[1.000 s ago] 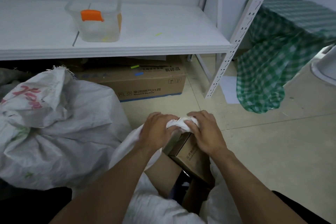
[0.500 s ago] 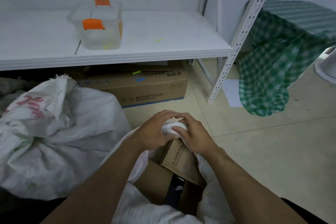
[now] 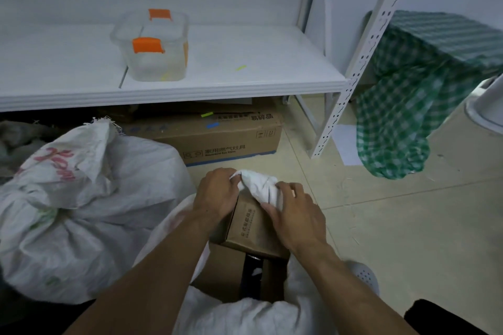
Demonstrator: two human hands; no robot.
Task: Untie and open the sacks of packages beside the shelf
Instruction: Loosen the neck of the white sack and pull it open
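Dim, soft light; bowed wide-angle edges

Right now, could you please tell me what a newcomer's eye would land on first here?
At centre, the left hand and right hand grip bunched white sack fabric above a cardboard box. A second, tied sack bulges at left, and a green checked cloth hangs at right beside the shelf.

One wide-angle view from the person's head looks forward and steeply down, facing the white shelf (image 3: pixel 217 84). The left hand (image 3: pixel 217 193) and right hand (image 3: pixel 296 215) sit close at centre, above the sack (image 3: pixel 239 315); forearms enter from below.
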